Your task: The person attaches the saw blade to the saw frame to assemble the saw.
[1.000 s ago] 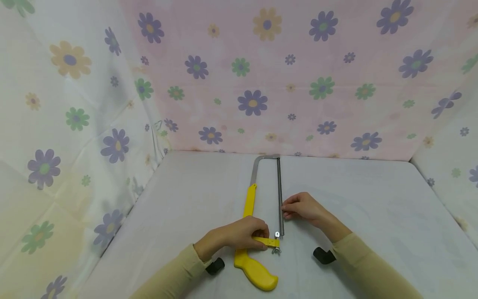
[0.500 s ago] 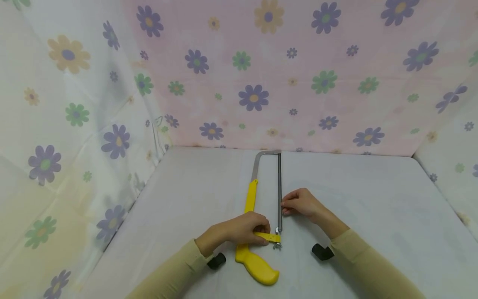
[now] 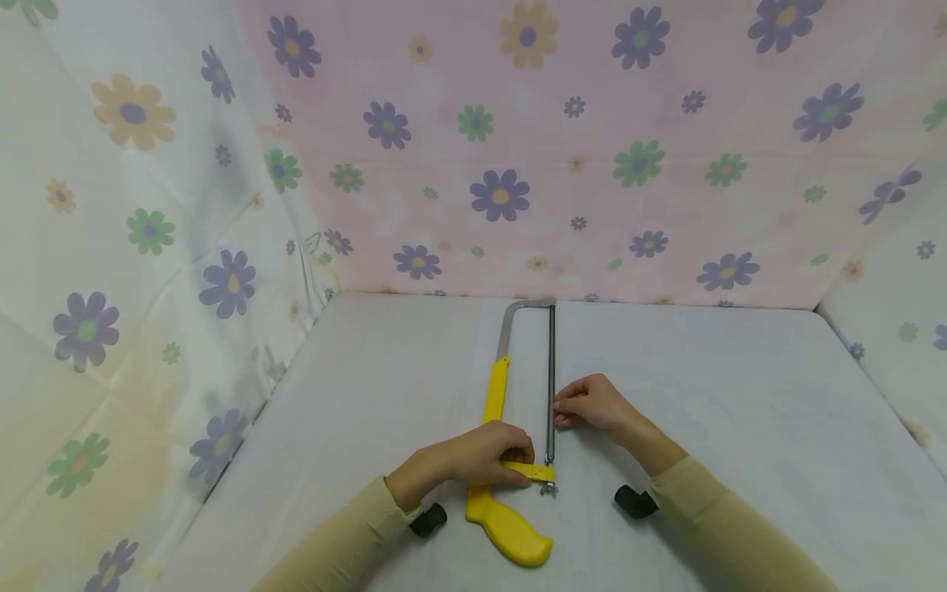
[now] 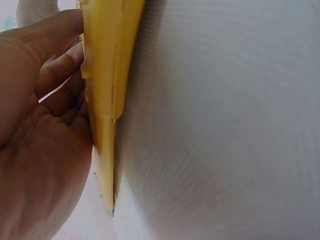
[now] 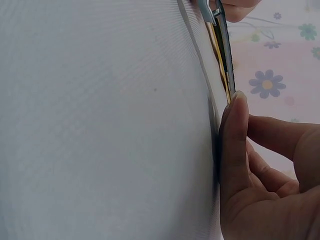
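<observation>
A hacksaw with a yellow handle (image 3: 510, 530) lies flat on the white table, its grey metal bow pointing away from me. My left hand (image 3: 484, 452) grips the yellow frame just above the handle, thumb along the short crosspiece (image 3: 536, 472) that ends in a wing nut (image 3: 548, 489). Along the right side runs the dark saw blade (image 3: 551, 370), its near end right at the crosspiece's pin. My right hand (image 3: 595, 404) pinches the blade around its middle between thumb and fingers. In the right wrist view the thumb (image 5: 235, 145) presses along the blade's edge.
Flowered cloth (image 3: 503, 148) hangs behind the table and along both sides. A black wrist-camera mount (image 3: 429, 520) sits under the left sleeve, another black mount (image 3: 635, 501) under the right. The white table (image 3: 740, 395) reaches back to the cloth.
The blade's near end has shifted slightly left, from beside the crosspiece's pin onto it. My right hand has moved a little left with it. My left hand keeps its grip on the frame.
</observation>
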`<state>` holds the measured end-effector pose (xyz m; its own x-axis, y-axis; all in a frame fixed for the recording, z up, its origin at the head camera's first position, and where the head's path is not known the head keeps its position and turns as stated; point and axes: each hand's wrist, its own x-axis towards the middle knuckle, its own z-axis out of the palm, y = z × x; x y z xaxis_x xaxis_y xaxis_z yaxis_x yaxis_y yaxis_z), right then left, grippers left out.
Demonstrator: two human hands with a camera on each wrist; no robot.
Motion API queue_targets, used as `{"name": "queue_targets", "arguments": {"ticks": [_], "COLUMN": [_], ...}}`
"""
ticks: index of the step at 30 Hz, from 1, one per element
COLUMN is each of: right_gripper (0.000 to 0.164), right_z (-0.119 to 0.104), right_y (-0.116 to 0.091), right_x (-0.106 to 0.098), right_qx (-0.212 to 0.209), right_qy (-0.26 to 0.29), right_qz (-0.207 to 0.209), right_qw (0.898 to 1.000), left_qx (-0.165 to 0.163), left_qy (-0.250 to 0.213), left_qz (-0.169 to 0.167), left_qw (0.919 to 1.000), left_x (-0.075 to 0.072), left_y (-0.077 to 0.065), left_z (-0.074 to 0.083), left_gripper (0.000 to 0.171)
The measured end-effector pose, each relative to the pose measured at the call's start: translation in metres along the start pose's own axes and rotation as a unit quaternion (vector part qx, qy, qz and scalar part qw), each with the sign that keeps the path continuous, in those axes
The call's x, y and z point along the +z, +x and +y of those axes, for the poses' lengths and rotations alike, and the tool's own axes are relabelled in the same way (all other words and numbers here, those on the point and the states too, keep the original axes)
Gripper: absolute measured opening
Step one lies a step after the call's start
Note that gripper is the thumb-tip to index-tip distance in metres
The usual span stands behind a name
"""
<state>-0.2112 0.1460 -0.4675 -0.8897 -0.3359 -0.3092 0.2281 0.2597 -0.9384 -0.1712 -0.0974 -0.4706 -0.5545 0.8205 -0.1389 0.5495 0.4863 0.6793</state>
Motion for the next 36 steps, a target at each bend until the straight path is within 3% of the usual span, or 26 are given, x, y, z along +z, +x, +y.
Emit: {"name": "queue_targets", "arguments": {"ticks": [36], "right_gripper": [0.018], "right_z": [-0.0027], "right_y": [0.0016], "right_x": [0.0007], "right_qx": [-0.013], "right_qy": [-0.043], "right_qz": [0.007], "right_qw": [0.999], "left_qx": [0.007], "left_qy": [0.01], "left_qz": [0.005], "left_qw": [0.9999], "left_x": [0.0002], "left_y": [-0.0005], "left_z": [0.0003], "left_gripper": [0.011]}}
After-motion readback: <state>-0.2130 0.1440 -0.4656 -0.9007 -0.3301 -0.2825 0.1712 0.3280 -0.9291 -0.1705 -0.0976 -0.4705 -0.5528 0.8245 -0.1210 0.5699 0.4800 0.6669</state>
